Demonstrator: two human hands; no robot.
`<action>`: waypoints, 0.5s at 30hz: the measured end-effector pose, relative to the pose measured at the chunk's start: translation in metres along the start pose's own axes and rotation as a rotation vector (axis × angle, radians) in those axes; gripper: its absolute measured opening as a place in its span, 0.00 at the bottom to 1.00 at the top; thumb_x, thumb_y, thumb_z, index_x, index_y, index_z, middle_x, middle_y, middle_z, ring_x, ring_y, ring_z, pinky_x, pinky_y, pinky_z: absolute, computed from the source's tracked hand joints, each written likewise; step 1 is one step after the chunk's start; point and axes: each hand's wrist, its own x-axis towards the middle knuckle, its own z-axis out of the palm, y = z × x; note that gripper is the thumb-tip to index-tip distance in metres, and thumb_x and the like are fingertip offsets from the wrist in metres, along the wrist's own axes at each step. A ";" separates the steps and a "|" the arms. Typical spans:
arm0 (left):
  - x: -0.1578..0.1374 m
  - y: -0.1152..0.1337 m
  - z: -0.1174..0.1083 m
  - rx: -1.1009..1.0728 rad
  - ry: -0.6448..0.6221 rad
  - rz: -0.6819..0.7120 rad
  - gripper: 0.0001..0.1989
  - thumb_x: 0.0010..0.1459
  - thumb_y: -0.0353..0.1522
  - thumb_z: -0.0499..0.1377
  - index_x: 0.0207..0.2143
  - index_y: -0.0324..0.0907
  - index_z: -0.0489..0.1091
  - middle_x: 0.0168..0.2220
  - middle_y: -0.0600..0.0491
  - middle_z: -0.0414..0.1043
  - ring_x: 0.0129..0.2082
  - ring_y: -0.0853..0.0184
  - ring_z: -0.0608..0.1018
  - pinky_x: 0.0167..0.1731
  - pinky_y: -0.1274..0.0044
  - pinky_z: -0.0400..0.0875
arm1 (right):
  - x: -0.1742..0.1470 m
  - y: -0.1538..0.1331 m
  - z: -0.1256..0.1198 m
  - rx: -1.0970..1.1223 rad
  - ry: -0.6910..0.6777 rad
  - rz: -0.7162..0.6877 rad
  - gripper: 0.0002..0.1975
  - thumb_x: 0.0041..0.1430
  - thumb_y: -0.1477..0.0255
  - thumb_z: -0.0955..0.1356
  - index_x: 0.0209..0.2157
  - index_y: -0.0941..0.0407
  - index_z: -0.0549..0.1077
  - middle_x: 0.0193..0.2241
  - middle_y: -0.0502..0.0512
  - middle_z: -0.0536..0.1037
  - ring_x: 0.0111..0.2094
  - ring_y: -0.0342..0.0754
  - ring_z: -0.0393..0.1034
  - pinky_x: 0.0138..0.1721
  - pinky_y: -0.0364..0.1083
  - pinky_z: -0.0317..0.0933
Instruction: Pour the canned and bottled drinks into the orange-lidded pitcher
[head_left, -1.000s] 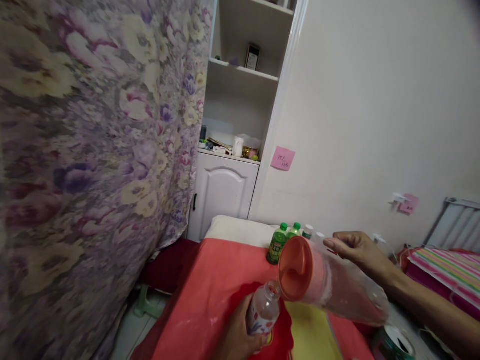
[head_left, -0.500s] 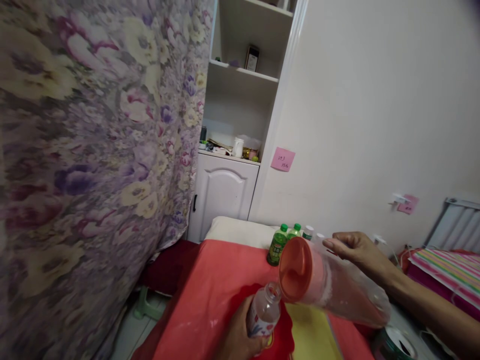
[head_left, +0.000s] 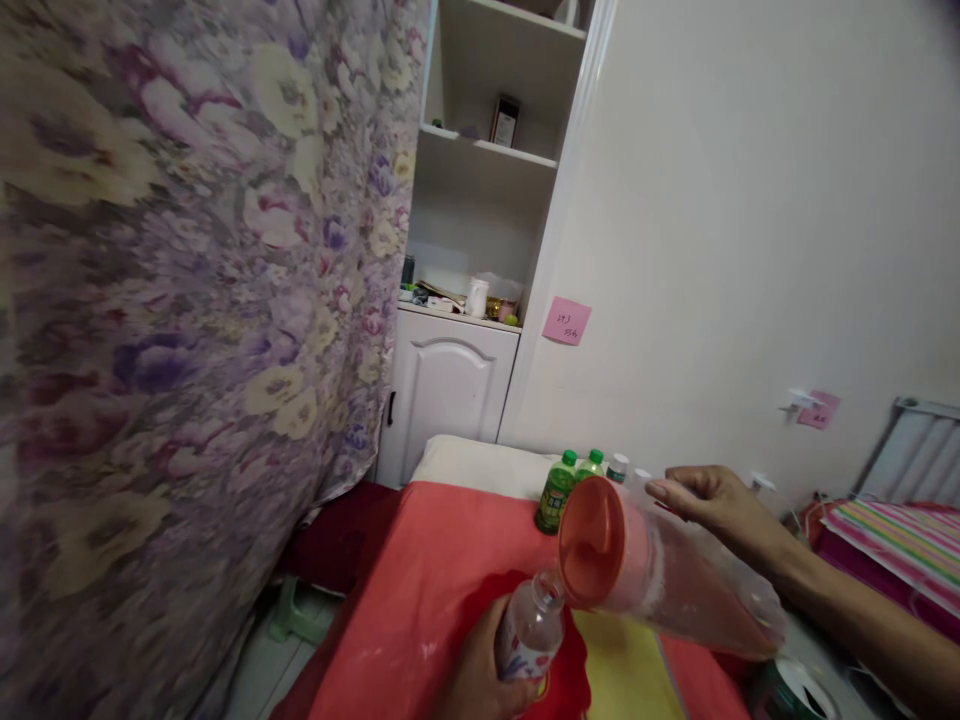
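My left hand [head_left: 480, 665] is wrapped round a clear plastic bottle [head_left: 531, 635] with a printed label and an uncapped mouth. The bottle leans slightly above a red scalloped tray [head_left: 576, 665]. A clear plastic pitcher [head_left: 690, 585] with an orange lid lies tilted nearly on its side, its lid end close to the bottle's mouth. My right hand [head_left: 701, 490] has its fingers closed at the pitcher's upper side, where the handle is mostly hidden. Some liquid shows inside the pitcher. Whether any runs into the bottle I cannot tell.
Green-capped bottles [head_left: 556, 492] and white-capped bottles [head_left: 618, 466] stand at the back of the red-covered table [head_left: 435, 560]. A yellow sheet [head_left: 626, 665] lies beside the tray. A dark green can [head_left: 791, 690] stands at lower right. A floral curtain [head_left: 187, 300] hangs on the left.
The view has shifted very slightly. Both hands, the bottle and the pitcher keep nearly the same positions.
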 end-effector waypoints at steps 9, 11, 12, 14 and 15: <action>-0.004 0.015 0.003 0.062 0.014 -0.028 0.39 0.39 0.20 0.65 0.56 0.43 0.65 0.56 0.47 0.76 0.55 0.53 0.76 0.53 0.70 0.71 | 0.003 0.009 0.000 -0.015 -0.001 -0.028 0.29 0.55 0.44 0.68 0.19 0.52 0.57 0.19 0.42 0.49 0.22 0.40 0.42 0.24 0.45 0.39; -0.004 0.017 0.003 0.057 0.006 -0.032 0.39 0.39 0.20 0.65 0.56 0.43 0.65 0.55 0.48 0.77 0.54 0.53 0.77 0.52 0.70 0.72 | 0.003 0.010 0.000 -0.019 -0.003 -0.021 0.29 0.54 0.44 0.68 0.19 0.53 0.57 0.19 0.42 0.50 0.22 0.40 0.43 0.24 0.45 0.40; -0.004 0.017 0.003 0.054 0.003 -0.036 0.38 0.39 0.20 0.65 0.56 0.43 0.64 0.55 0.48 0.77 0.54 0.53 0.77 0.52 0.70 0.72 | 0.003 0.010 0.001 -0.020 0.001 -0.020 0.29 0.54 0.44 0.68 0.19 0.53 0.58 0.19 0.42 0.50 0.22 0.40 0.43 0.24 0.45 0.40; -0.003 0.018 0.003 0.054 -0.005 -0.038 0.38 0.40 0.21 0.65 0.57 0.44 0.64 0.55 0.49 0.77 0.54 0.53 0.77 0.52 0.70 0.72 | 0.003 0.008 0.001 -0.022 0.008 -0.017 0.29 0.53 0.44 0.68 0.18 0.53 0.58 0.19 0.42 0.50 0.22 0.40 0.43 0.24 0.45 0.40; -0.003 0.018 0.003 0.054 -0.009 -0.035 0.39 0.39 0.21 0.65 0.57 0.44 0.64 0.55 0.49 0.77 0.55 0.53 0.77 0.52 0.70 0.72 | 0.002 0.007 0.002 -0.024 0.014 -0.016 0.29 0.53 0.44 0.68 0.18 0.53 0.58 0.19 0.42 0.50 0.22 0.40 0.43 0.24 0.45 0.40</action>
